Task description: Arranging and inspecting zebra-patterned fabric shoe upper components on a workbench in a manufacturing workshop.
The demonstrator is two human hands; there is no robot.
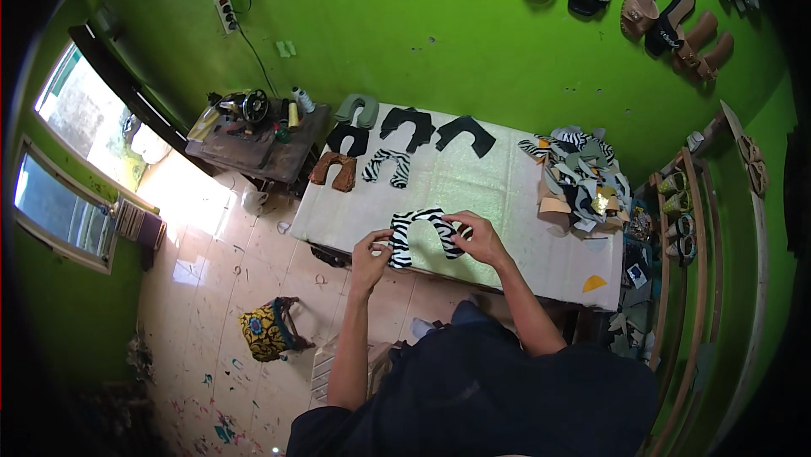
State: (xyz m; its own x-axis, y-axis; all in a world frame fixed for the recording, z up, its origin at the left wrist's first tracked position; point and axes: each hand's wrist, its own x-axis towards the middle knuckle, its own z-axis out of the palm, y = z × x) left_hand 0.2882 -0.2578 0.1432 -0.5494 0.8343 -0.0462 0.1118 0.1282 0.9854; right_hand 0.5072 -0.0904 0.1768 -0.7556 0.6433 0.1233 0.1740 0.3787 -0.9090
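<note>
Above the near edge of the table, I hold a U-shaped, zebra-striped sandal upper piece between both hands, its open end toward me. My left hand pinches its left leg at the outer edge. On the other leg, the fingers of my right hand are closed around the side. Beyond it lies another zebra-striped piece, beside a brown piece. Black pieces and a grey-green stack of similar shape sit farther back.
A heap of fabric scraps covers the table's right end, near a yellow offcut. Left of the table stands a sewing machine with thread spools. A patterned stool is on the floor; a wooden rack stands right.
</note>
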